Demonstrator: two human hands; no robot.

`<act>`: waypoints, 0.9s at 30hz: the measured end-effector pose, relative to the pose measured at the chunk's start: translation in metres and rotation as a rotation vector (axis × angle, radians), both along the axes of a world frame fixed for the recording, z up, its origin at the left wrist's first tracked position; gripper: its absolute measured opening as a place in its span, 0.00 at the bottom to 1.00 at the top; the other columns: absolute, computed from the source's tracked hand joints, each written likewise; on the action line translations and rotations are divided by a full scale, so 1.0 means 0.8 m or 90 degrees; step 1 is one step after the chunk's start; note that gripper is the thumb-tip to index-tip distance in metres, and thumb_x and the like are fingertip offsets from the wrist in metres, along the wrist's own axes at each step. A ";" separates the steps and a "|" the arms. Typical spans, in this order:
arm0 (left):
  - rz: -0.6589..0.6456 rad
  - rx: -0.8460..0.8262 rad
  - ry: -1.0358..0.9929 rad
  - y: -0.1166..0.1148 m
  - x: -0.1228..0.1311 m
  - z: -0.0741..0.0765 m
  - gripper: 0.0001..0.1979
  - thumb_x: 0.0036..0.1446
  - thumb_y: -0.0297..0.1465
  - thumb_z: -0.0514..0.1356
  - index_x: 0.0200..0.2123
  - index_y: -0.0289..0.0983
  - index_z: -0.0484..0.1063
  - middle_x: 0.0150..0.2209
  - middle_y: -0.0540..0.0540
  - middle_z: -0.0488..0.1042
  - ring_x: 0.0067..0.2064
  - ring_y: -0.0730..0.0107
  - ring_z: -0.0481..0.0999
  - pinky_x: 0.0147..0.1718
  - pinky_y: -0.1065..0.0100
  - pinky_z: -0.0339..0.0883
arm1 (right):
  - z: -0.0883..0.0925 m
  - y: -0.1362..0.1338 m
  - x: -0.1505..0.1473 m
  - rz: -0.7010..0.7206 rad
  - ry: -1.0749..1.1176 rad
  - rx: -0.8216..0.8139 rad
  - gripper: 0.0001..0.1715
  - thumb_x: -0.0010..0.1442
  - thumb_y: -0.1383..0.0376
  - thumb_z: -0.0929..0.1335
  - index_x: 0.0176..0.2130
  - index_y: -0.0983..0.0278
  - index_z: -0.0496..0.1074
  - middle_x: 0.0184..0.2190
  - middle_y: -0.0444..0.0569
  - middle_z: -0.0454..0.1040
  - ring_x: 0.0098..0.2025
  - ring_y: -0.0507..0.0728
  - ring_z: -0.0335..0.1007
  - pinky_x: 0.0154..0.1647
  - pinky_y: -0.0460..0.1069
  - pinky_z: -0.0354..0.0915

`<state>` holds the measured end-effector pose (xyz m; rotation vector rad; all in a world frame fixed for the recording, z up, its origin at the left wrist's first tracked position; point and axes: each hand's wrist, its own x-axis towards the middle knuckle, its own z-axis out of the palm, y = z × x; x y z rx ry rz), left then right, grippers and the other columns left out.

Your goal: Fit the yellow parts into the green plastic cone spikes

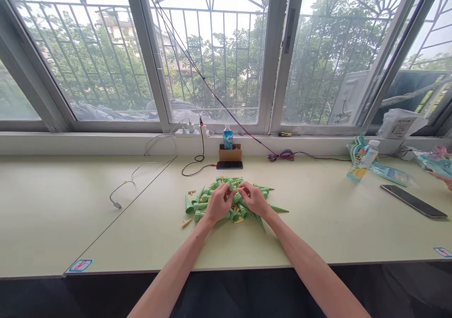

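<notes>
- Green plastic cones [243,210] lie in a loose heap at the middle of the tabletop [148,242], their tips pointing many ways, with pale yellow pieces mixed in among them
- Left hand [221,202] is over the heap, its grip clamped on a green part [231,186] between thumb and fingers
- Right hand [254,199] is just beside it, thumb and finger drawn close together near a small pale yellow bit; I cannot tell whether that grip is closed on it
- One pale yellow T-shaped piece [186,223] lies apart from the heap at its near left, and another small one lies at its far left
- Behind the heap, a black phone [229,165] lies flat in front of a small cardboard box [230,155], a red-tipped cable plugged into its left end; a blue-labelled bottle [228,138] rises just behind the box
- To the left, a grey cable [116,205] trails across the tabletop, well apart from the heap
- To the right are a coiled dark cable [281,155], a bottle with a lemon label [362,162], a clear packet [392,174] and a second phone [413,201]
- Another person's hand [443,180] shows at the right edge
</notes>
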<state>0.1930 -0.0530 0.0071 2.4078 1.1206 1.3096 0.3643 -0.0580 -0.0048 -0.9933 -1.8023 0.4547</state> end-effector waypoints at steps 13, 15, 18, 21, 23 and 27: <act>-0.004 0.002 0.007 -0.002 0.000 0.001 0.12 0.63 0.33 0.52 0.26 0.38 0.58 0.26 0.51 0.60 0.26 0.71 0.60 0.26 0.70 0.56 | -0.004 0.004 0.000 -0.037 -0.022 0.008 0.22 0.67 0.55 0.58 0.26 0.63 0.64 0.19 0.41 0.59 0.22 0.51 0.51 0.25 0.46 0.52; -0.001 0.004 0.003 -0.001 0.000 0.001 0.12 0.63 0.33 0.52 0.27 0.38 0.58 0.26 0.51 0.60 0.26 0.71 0.60 0.26 0.70 0.56 | -0.003 0.003 0.000 -0.027 -0.017 0.007 0.18 0.66 0.55 0.59 0.31 0.63 0.66 0.19 0.40 0.61 0.22 0.51 0.53 0.25 0.46 0.53; 0.002 0.006 0.005 -0.001 0.000 0.001 0.11 0.63 0.33 0.53 0.27 0.38 0.59 0.27 0.51 0.60 0.26 0.71 0.60 0.26 0.70 0.56 | -0.002 0.002 0.000 -0.011 -0.013 0.005 0.13 0.65 0.56 0.61 0.37 0.63 0.67 0.20 0.40 0.63 0.22 0.52 0.57 0.25 0.46 0.55; 0.002 0.010 0.008 -0.002 0.000 0.001 0.11 0.63 0.33 0.52 0.27 0.38 0.59 0.27 0.51 0.60 0.27 0.71 0.60 0.27 0.70 0.56 | -0.003 0.002 0.000 0.000 -0.012 -0.004 0.11 0.64 0.58 0.61 0.39 0.62 0.66 0.20 0.40 0.64 0.22 0.52 0.58 0.26 0.46 0.55; 0.001 0.013 0.008 -0.002 0.000 0.002 0.11 0.63 0.33 0.52 0.27 0.38 0.59 0.27 0.51 0.60 0.27 0.71 0.60 0.27 0.70 0.56 | -0.005 0.003 0.000 0.005 -0.011 -0.010 0.10 0.64 0.59 0.61 0.38 0.62 0.66 0.20 0.40 0.64 0.22 0.52 0.58 0.26 0.46 0.56; -0.002 0.013 0.012 -0.001 0.000 0.000 0.12 0.63 0.33 0.52 0.26 0.38 0.56 0.27 0.51 0.60 0.26 0.72 0.60 0.26 0.70 0.55 | -0.005 0.004 0.001 0.004 -0.013 -0.013 0.13 0.65 0.58 0.60 0.32 0.62 0.65 0.19 0.41 0.63 0.22 0.52 0.57 0.26 0.46 0.55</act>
